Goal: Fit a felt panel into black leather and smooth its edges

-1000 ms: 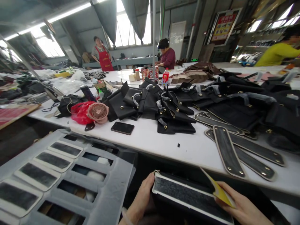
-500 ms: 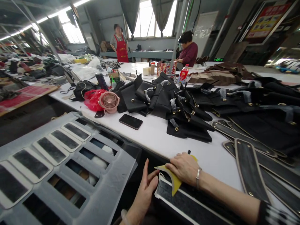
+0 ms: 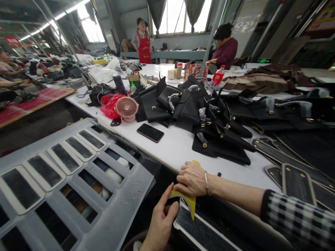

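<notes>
A yellow sheet (image 3: pixel 190 203), bent into a curve, is held by my right hand (image 3: pixel 191 179), whose fingers are curled over its top. My left hand (image 3: pixel 163 218) is just left of it, index finger and thumb curved toward each other at the sheet's left corner and at the end of a dark panel (image 3: pixel 199 223) with white edges. Whether the left fingertips pinch the sheet or the panel edge is unclear. The panel runs down to the lower right, below my right hand. A silver bracelet circles my right wrist.
Black bags (image 3: pixel 183 108) are heaped across the white table (image 3: pixel 172 146), with a phone (image 3: pixel 150 132) and a pink fan (image 3: pixel 126 108) nearby. Dark straps (image 3: pixel 298 184) lie at right. A grey slotted board (image 3: pixel 104 223) with white-edged dark pieces stands left. Two people are at the back.
My right hand has moved left with the yellow sheet, closer to my left hand. The left hand's index finger has bent down toward the sheet. The view has shifted slightly.
</notes>
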`<state>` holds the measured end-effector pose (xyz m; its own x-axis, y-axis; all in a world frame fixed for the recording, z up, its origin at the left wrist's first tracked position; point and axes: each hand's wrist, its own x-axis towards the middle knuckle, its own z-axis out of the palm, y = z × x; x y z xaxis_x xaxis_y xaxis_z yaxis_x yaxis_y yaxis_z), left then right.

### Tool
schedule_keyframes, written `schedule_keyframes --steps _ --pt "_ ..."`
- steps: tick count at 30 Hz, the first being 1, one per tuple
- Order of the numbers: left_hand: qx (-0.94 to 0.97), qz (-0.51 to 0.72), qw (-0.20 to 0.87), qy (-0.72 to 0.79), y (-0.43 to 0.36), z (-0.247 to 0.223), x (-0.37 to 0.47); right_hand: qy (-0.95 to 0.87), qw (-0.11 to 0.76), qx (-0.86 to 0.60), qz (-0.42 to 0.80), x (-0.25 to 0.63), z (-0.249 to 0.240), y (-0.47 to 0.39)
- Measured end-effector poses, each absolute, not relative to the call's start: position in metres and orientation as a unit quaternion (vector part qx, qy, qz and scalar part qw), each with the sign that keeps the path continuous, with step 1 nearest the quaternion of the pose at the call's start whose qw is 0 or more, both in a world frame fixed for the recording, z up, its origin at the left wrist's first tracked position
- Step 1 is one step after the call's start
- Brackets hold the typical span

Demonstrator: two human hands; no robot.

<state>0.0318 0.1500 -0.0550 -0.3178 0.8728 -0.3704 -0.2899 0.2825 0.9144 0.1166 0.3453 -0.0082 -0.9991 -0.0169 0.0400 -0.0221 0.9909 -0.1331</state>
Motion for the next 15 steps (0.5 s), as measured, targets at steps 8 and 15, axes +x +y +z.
schedule_keyframes --steps 8,15 --pt "0.267 0.551 0.479 0.629 0.149 -0.053 0.033 -0.995 0.053 0.049 0.069 0.119 -0.011 0.345" --pt "0.332 0.482 0.418 0.695 0.147 -0.042 0.032 -0.993 0.067 0.072 0.067 0.123 -0.014 0.349"
